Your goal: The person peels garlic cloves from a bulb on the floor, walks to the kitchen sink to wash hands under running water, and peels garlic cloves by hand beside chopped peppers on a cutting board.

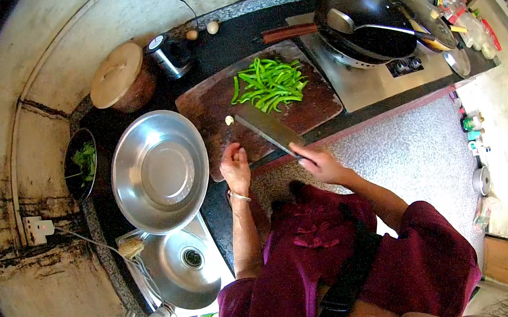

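My right hand (320,164) grips the handle of a cleaver (273,131), its broad blade lying low over the wooden cutting board (203,110) and pointing up and left. Just beyond the blade's tip, a small pale piece that looks like a garlic clove (229,120) sits on the board. My left hand (234,166) is at the board's near edge with fingers curled closed; what they hold, if anything, is hidden. A heap of sliced green peppers (270,84) lies toward the back of the board.
A large steel basin (153,123) stands left of the board, above the sink (182,274). A black wok (370,15) with a ladle (342,20) rests on the stove at right. Behind are a lidded pot (122,79), a kettle (169,57) and an egg (213,27).
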Available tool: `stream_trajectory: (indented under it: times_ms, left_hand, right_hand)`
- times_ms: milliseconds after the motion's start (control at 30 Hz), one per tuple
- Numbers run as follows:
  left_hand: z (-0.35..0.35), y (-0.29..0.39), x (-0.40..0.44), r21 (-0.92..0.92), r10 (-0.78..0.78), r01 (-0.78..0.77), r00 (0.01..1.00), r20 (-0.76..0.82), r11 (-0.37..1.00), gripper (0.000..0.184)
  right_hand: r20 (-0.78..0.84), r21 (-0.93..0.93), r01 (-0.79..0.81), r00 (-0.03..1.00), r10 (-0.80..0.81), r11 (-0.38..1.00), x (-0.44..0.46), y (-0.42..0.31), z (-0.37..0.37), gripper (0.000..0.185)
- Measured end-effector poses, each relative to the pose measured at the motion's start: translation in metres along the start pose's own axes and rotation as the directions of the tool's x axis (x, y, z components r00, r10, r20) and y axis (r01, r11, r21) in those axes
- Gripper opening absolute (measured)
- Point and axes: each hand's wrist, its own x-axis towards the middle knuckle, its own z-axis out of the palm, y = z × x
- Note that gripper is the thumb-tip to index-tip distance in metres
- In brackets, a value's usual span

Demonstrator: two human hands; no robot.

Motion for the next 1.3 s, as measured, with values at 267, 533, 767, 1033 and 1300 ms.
stream_trajectory:
  times_ms: [267, 533, 767, 1033, 1300]
  left_hand:
    - [-0.011, -0.002, -0.007, 0.068, 0.021, -0.021, 1.000, 0.006, 0.997, 0.018]
    - [0.009, 0.010, -0.004, 0.062, 0.172, -0.173, 0.985, 0.017, 0.983, 0.018]
    - [0.034, 0.016, 0.018, 0.440, 0.209, -0.331, 0.930, 0.303, 0.835, 0.020]
    - [0.014, 0.015, 0.045, 0.393, 0.179, -0.246, 0.964, 0.199, 0.886, 0.025]
    - [0.053, 0.005, 0.034, 0.051, 0.252, -0.268, 0.946, 0.205, 0.962, 0.025]
  right_hand:
    - [0.165, -0.446, 0.013, 0.984, 0.068, 0.895, -0.007, 0.027, 0.005, 0.055]
    - [0.338, 0.718, -0.494, 0.864, 0.374, 0.491, 0.016, -0.019, -0.018, 0.043]
    - [0.292, 0.676, -0.494, 0.861, 0.417, 0.547, 0.005, -0.038, -0.022, 0.043]
    - [0.154, 0.613, -0.436, 0.884, 0.441, 0.659, -0.012, -0.031, -0.020, 0.042]
    - [0.163, 0.593, -0.415, 0.901, 0.402, 0.690, -0.018, -0.023, -0.010, 0.044]
